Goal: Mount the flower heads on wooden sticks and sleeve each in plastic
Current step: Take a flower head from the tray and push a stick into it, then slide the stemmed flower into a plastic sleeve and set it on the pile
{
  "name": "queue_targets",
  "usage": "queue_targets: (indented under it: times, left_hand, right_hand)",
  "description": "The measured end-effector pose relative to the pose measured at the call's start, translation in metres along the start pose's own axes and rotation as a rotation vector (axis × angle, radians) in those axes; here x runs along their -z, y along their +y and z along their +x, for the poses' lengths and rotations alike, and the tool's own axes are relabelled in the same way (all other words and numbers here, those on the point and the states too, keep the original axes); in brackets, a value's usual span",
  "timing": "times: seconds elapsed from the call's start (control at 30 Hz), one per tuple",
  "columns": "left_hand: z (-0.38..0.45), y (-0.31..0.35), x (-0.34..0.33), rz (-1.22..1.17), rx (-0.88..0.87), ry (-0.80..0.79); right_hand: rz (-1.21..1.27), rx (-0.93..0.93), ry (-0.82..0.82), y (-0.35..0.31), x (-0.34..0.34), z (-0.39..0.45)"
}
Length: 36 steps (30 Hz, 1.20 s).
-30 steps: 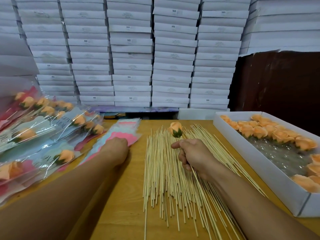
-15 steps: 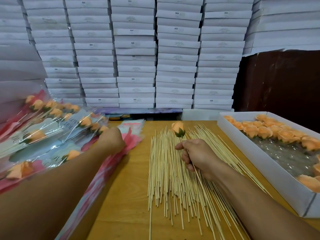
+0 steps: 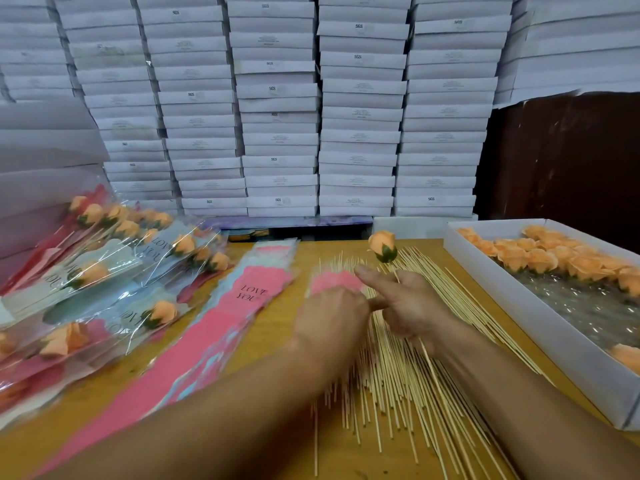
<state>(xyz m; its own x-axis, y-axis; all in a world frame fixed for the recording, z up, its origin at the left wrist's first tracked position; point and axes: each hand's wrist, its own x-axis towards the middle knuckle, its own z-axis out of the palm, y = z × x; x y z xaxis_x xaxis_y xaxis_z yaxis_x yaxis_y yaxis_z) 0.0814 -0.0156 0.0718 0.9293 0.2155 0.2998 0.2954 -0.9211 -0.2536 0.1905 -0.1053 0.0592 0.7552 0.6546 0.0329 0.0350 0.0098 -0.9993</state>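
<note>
1. Done so far, judging by the left of the frame: a heap of sleeved roses (image 3: pixel 104 271), each orange head on a stick inside printed plastic, lies stacked at the bench's left edge
2. In hand: the right hand (image 3: pixel 412 306) is clenched round the stick of one mounted rose (image 3: pixel 382 247), whose head stands above the fist at centre frame; the forefinger points left toward the other hand
3. The left hand (image 3: pixel 332 315) pinches a pink plastic sleeve (image 3: pixel 332 282) just left of the right hand, over the sticks; the sleeve's mouth is not yet on the flower, so this rose looks mounted but unsleeved
4. Left to do: a broad spread of loose wooden sticks (image 3: pixel 398 393) covers the bench (image 3: pixel 287 455) at centre and lower frame, and a stack of unused "LOVE YOU" sleeves (image 3: pixel 221 320) lies between the finished heap and the sticks; much work seems to remain
5. Containers: a shallow white box (image 3: pixel 540 327) at the right holds unmounted orange flower heads (image 3: pixel 540 258) crowded at its far end, a few at the near end, with bare clear film lining between
6. Behind, in the upper frame, stacked white flat boxes (image 3: pixel 277 98) stand closed; their contents cannot be told
</note>
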Motion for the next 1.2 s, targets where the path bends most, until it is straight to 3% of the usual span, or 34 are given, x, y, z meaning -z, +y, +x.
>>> queue_targets:
  times: [0.17, 0.3, 0.4, 0.53, 0.57, 0.63, 0.73, 0.8, 0.9, 1.03, 1.2]
  left_hand:
    - [-0.018, 0.036, 0.006, 0.001, -0.153, -0.13]
    - [-0.026, 0.029, 0.018, -0.368, -0.125, -0.158]
    - [-0.013, -0.002, 0.035, -0.525, 0.011, -0.019]
    - [0.006, -0.047, 0.036, -0.791, 0.353, 0.27]
    - [0.01, -0.056, 0.034, -0.818, 0.411, 0.232]
    - [0.012, -0.071, 0.029, -0.895, 0.461, -0.029]
    - [0.013, -0.085, 0.027, -1.117, 0.4, -0.439]
    - [0.015, -0.092, 0.03, -1.141, 0.348, -0.555]
    - [0.028, -0.104, 0.035, -1.124, 0.307, -0.577]
    - [0.042, -0.104, 0.038, -1.323, 0.29, -0.527]
    - [0.046, -0.082, 0.012, -1.558, 0.288, -0.309]
  right_hand:
    - [-0.152, 0.06, 0.111, 0.007, 0.003, 0.006]
    - [-0.159, 0.06, 0.025, 0.004, 0.009, 0.007]
    - [-0.036, 0.009, -0.078, 0.001, 0.01, 0.005]
    - [0.084, -0.073, -0.147, 0.0, 0.012, 0.007]
    - [0.112, -0.087, -0.16, 0.0, 0.014, 0.008]
    - [0.179, -0.105, -0.202, 0.001, 0.016, 0.01]
    - [0.255, -0.131, -0.273, -0.001, 0.02, 0.011]
    - [0.304, -0.152, -0.321, -0.002, 0.022, 0.012]
    - [0.362, -0.173, -0.38, -0.003, 0.026, 0.013]
    - [0.375, -0.179, -0.411, -0.004, 0.026, 0.014]
    - [0.292, -0.148, -0.299, -0.001, 0.021, 0.01]
